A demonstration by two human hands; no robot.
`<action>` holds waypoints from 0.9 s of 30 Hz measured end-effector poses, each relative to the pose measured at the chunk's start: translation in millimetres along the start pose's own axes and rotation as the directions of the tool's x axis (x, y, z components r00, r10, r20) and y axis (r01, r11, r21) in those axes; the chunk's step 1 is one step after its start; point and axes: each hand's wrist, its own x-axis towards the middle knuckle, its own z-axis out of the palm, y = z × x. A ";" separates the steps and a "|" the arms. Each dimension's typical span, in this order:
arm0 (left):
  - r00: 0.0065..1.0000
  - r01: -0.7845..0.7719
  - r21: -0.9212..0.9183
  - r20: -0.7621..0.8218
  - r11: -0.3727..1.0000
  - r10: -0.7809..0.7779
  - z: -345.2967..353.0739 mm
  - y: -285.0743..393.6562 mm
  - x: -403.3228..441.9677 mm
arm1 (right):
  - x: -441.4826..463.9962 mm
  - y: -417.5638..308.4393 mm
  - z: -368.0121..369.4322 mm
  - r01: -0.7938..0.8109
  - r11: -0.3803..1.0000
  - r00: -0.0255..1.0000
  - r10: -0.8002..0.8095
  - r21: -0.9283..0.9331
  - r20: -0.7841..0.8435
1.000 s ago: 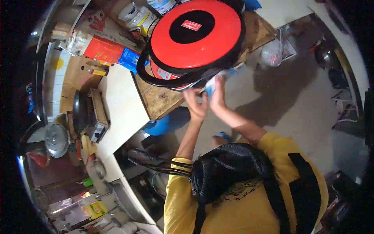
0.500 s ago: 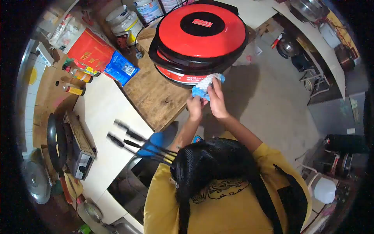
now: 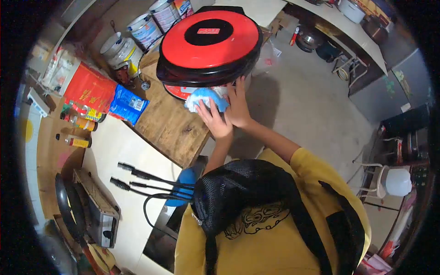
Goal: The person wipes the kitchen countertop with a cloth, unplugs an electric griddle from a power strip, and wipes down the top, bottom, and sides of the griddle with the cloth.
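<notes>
A round electric baking pan (image 3: pixel 247 50) with a red and black lid sits on a wooden board; a red printed band shows low on its front. My left hand (image 3: pixel 217 123) presses its fingers onto a bunched blue and white cloth (image 3: pixel 207 98), which lies against the pan's lower front. Beside it, my right hand (image 3: pixel 237 110) has its fingers stretched up to the pan's black rim, next to the cloth's right end. Its fingers look straight, and I see nothing held in them.
The wooden board (image 3: pixel 167 130) overlaps a white counter (image 3: pixel 119 151). To the left are a red bag (image 3: pixel 89 87), a blue packet (image 3: pixel 127 103) and small bottles (image 3: pixel 79 142). Cans (image 3: pixel 144 30) stand behind. Black cables (image 3: pixel 151 176) stick out from the chest bag (image 3: pixel 243 183). A gas stove (image 3: pixel 98 211) sits lower left.
The cloth, held up by both hands before, is now against the pan's front under my left hand. My right hand has left the cloth and reaches the rim. The view has shifted.
</notes>
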 end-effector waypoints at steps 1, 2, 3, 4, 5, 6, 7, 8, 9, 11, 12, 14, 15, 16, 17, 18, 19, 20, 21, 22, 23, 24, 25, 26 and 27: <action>0.987 -0.056 0.131 0.154 0.990 0.036 -1.6 -1.6 3.4 | -3.6 5.5 0.9 0.035 0.999 0.997 -0.037 -0.029 -0.065; 0.951 -0.130 0.248 0.305 0.960 0.049 -4.9 3.6 11.3 | -5.4 5.2 -5.2 0.024 0.999 0.998 -0.026 -0.036 -0.064; 0.924 -0.194 0.342 0.379 0.920 0.054 -5.1 5.8 19.1 | -3.2 2.4 -13.7 -0.051 0.999 0.993 0.049 -0.014 -0.107; 0.923 -0.196 0.339 0.382 0.920 0.056 -5.1 5.5 26.3 | -0.1 2.7 -19.1 -0.120 0.993 0.981 0.120 0.015 -0.150; 0.896 -0.238 0.325 0.437 0.915 0.077 -5.9 4.7 32.9 | -0.6 11.4 -18.8 -0.150 0.988 0.958 0.135 -0.038 -0.254; 0.866 -0.277 0.313 0.490 0.908 0.096 -6.4 3.9 35.9 | -0.5 20.9 -21.0 -0.151 0.988 0.958 0.138 -0.034 -0.252; 0.879 -0.308 0.343 0.460 0.887 0.127 -4.4 3.5 33.6 | -0.5 32.3 -26.0 -0.250 0.966 0.934 0.258 0.064 -0.247; 0.888 -0.294 0.359 0.446 0.886 0.114 -2.1 4.4 34.3 | 2.1 41.5 -32.8 -0.336 0.929 0.905 0.365 0.158 -0.221; 0.870 -0.354 0.341 0.461 0.871 0.173 -0.9 4.8 35.7 | 5.9 46.5 -39.4 -0.340 0.904 0.894 0.396 0.261 -0.208; 0.867 -0.384 0.360 0.457 0.851 0.198 4.2 5.5 33.1 | 16.8 57.3 -53.6 -0.261 0.927 0.935 0.312 0.268 -0.169; 0.861 -0.422 0.334 0.438 0.843 0.257 10.9 4.9 32.4 | 25.0 63.6 -59.8 -0.189 0.942 0.958 0.239 0.278 -0.159; 0.865 -0.441 0.346 0.409 0.828 0.290 19.8 7.0 29.5 | 48.5 78.2 -71.6 -0.054 0.970 0.984 0.091 0.236 -0.151; 0.876 -0.445 0.373 0.369 0.814 0.310 24.4 10.1 27.8 | 61.5 83.6 -76.3 0.080 0.981 0.984 -0.050 0.175 -0.173; 0.885 -0.448 0.401 0.327 0.799 0.332 30.5 12.5 26.3 | 73.8 87.1 -80.1 0.096 0.975 0.987 -0.067 0.200 -0.146; 0.896 -0.436 0.442 0.292 0.784 0.334 37.4 13.1 24.2 | 85.9 89.3 -83.9 0.276 0.949 0.960 -0.262 0.155 -0.100; 0.910 -0.409 0.476 0.274 0.778 0.311 44.2 16.1 22.9 | 98.4 89.7 -88.6 0.449 0.885 0.893 -0.447 0.122 -0.049; 0.924 -0.383 0.516 0.230 0.766 0.307 50.3 19.1 21.3 | 109.3 89.5 -91.6 0.502 0.843 0.855 -0.517 0.193 0.035; 0.934 -0.357 0.555 0.187 0.752 0.305 56.1 21.7 19.8 | 117.2 91.8 -93.0 0.512 0.827 0.843 -0.535 0.230 0.048; 0.941 -0.326 0.620 0.137 0.714 0.310 63.1 22.3 17.4 | 124.7 94.5 -93.6 0.572 0.782 0.780 -0.612 0.247 0.131; 0.948 -0.298 0.651 0.117 0.698 0.296 70.7 23.0 15.4 | 132.4 95.8 -93.3 0.633 0.727 0.699 -0.684 0.266 0.206; 0.954 -0.242 0.697 0.045 0.675 0.296 79.2 25.0 14.0 | 138.6 95.1 -93.6 0.645 0.703 0.673 -0.709 0.300 0.211; 0.955 -0.178 0.738 -0.029 0.651 0.294 87.3 28.9 12.3 | 145.1 96.3 -91.9 0.657 0.674 0.641 -0.735 0.337 0.219; 0.960 -0.166 0.750 -0.026 0.640 0.280 94.2 32.8 9.4 | 150.0 97.6 -89.7 0.636 0.662 0.632 -0.742 0.397 0.225; 0.963 -0.147 0.757 -0.039 0.637 0.267 104.6 35.7 5.6 | 153.6 98.5 -87.9 0.608 0.650 0.621 -0.747 0.455 0.237; 0.964 -0.116 0.757 -0.070 0.643 0.257 111.2 37.9 3.5 | 157.4 99.5 -86.2 0.608 0.623 0.611 -0.763 0.492 0.211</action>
